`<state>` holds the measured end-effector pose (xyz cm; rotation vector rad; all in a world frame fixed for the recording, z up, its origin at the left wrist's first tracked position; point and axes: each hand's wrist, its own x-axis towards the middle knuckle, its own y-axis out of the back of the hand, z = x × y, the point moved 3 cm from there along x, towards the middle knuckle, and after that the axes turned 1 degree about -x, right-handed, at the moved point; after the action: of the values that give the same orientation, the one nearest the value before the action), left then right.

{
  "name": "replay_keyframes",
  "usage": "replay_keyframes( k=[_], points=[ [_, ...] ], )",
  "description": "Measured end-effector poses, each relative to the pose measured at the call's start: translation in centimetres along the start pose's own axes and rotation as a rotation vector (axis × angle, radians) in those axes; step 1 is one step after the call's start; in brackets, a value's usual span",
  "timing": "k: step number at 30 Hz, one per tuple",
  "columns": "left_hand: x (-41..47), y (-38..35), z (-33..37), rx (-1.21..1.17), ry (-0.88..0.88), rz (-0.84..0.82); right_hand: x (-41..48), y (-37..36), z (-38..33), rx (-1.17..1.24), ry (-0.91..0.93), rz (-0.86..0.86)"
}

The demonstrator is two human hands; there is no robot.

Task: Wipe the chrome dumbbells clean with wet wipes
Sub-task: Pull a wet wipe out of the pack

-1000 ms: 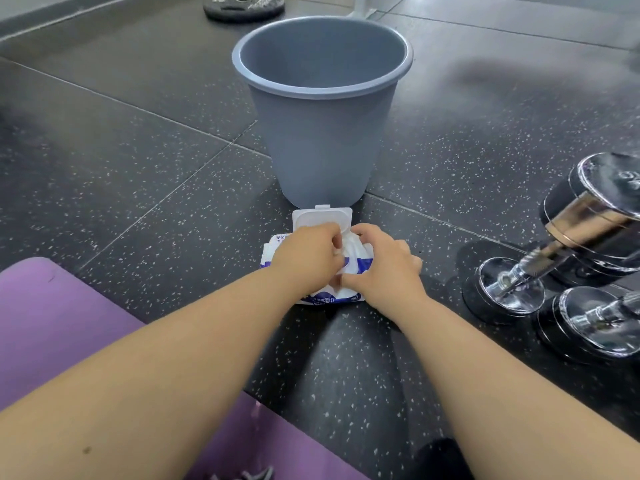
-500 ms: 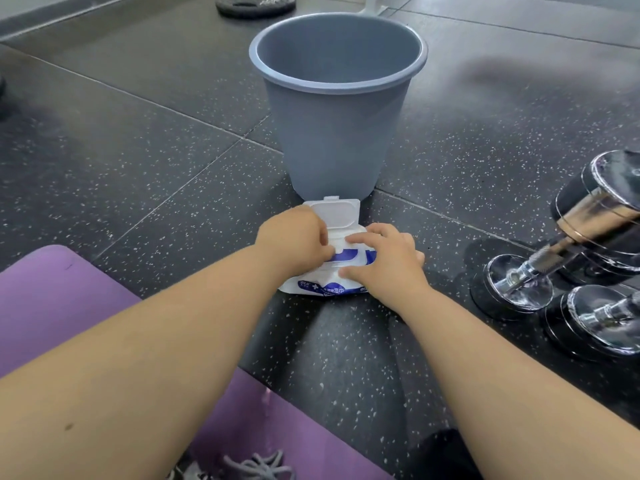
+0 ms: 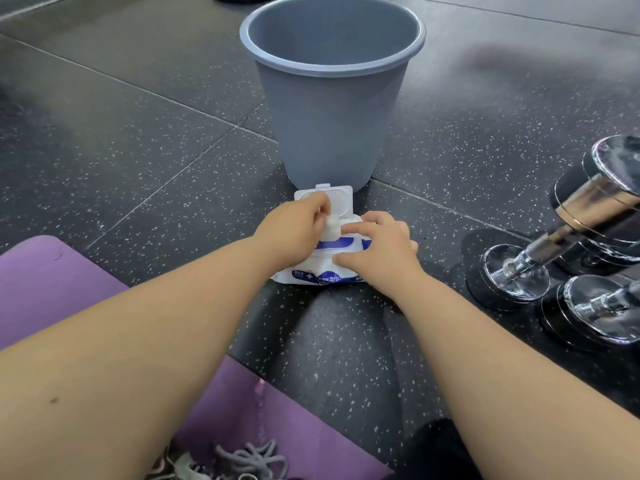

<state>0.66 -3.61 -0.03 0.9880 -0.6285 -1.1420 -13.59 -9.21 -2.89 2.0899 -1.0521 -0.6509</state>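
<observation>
Two bare hands are at a wet-wipe pack (image 3: 322,276), which lies flat on the speckled black rubber floor (image 3: 138,150). The pack's far end is at the foot of an upright grey-blue plastic bin (image 3: 329,116). Its white flip lid (image 3: 341,198) is open and folded back towards the bin.

Left hand (image 3: 294,220): thumb and fingertips are pinched on a white wet wipe (image 3: 331,227) (a small bunched tuft) that stands up from the pack's opening.

Right hand (image 3: 381,247): the fingers are fairly straight and spread, pressed flat on the top and right side of the pack. It grips nothing.

Dumbbells: both lie on the floor to the right, well apart from the pack and from both hands, and neither is touched. The larger chrome dumbbell (image 3: 588,209) lies slanted, its near head low and its far head raised. What the far head rests on cannot be told. The second chrome dumbbell (image 3: 595,306) lies nearer the person, just beside the first, and is cut off by the right edge of the view.

Other items: a purple mat (image 3: 52,278) lies on the floor at the near left, under the left forearm. Grey shoelaces (image 3: 242,459) lie on its near end.
</observation>
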Motion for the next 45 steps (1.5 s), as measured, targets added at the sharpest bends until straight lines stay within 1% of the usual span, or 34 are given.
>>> replay_keyframes(
  k=[2, 6, 10, 13, 14, 17, 19, 22, 25, 28, 30, 34, 37, 40, 42, 45],
  points=[
    [-0.1, 0.7, -0.2, -0.01, 0.003, 0.032, 0.0, 0.1, -0.1, 0.061, -0.025, 0.004],
    [-0.5, 0.9, 0.1, -0.005, -0.026, 0.04, 0.1, 0.4, -1.2, 0.153, -0.035, 0.033],
    [-0.4, 0.9, 0.4, -0.196, -0.003, 0.065, 0.8, 0.4, -2.2, 0.237, -0.027, 0.08],
    [-0.2, 0.7, -0.3, -0.332, 0.068, -0.01, 1.4, 0.7, -1.8, 0.36, -0.06, 0.181],
    [-0.2, 0.6, -0.6, -0.324, 0.086, -0.046, 1.3, 0.8, -1.8, 0.408, -0.085, 0.178],
    [-0.2, 0.3, -1.0, -0.349, 0.112, -0.092, 1.0, 0.7, -1.9, 0.619, -0.158, 0.083],
    [0.0, 0.2, -1.1, -0.409, 0.125, -0.088, 1.0, 0.7, -1.8, 0.733, -0.185, 0.052],
    [0.1, 0.4, -0.6, -0.374, 0.101, -0.043, 1.1, 1.2, -1.7, 0.85, -0.192, 0.043],
    [0.3, 0.5, 0.0, -0.425, 0.062, -0.007, 1.4, 1.4, -1.9, 0.862, -0.179, -0.003],
    [0.4, 0.3, 0.3, -0.368, 0.055, -0.034, 1.6, 1.3, -1.9, 0.874, -0.205, -0.035],
    [0.4, 0.3, 0.1, -0.374, 0.069, -0.017, 1.6, 1.3, -1.8, 0.848, -0.206, -0.042],
    [0.2, 0.4, -0.4, -0.488, 0.125, 0.026, 1.5, 1.6, -1.9, 0.66, -0.151, -0.111],
    [0.2, 0.7, -0.2, -0.462, 0.14, 0.021, 1.6, 1.8, -1.9, 0.613, -0.148, -0.099],
    [0.1, 1.1, 0.0, -0.476, 0.125, 0.02, 1.6, 1.9, -1.8, 0.495, -0.14, -0.059],
    [0.0, 1.4, 0.0, -0.493, 0.122, 0.018, 1.7, 2.0, -2.0, 0.513, -0.126, -0.044],
    [0.0, 1.6, 0.0, -0.523, 0.132, 0.001, 1.7, 2.1, -2.1, 0.544, -0.1, -0.131]
  ],
)
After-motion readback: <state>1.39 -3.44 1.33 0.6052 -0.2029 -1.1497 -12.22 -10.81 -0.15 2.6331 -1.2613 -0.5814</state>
